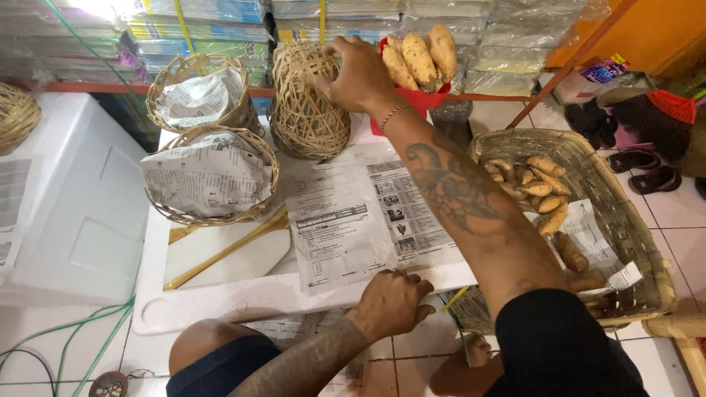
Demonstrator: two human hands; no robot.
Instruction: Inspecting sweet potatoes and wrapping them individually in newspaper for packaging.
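White table point(220, 298), right hand point(358, 73) gripping woven basket point(305, 103), left hand point(393, 301) on newspaper sheet point(346, 220)

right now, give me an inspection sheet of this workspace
surface: white table, newspaper sheet spread on it
job's things: empty woven basket on its side; two paper-lined baskets
clutter: tubers in red tray and big floor basket; bamboo strips
grippers: right hand grips the empty basket; left hand rests on the table edge
cables: green cords on floor
surroundings: stacked packets, shoes
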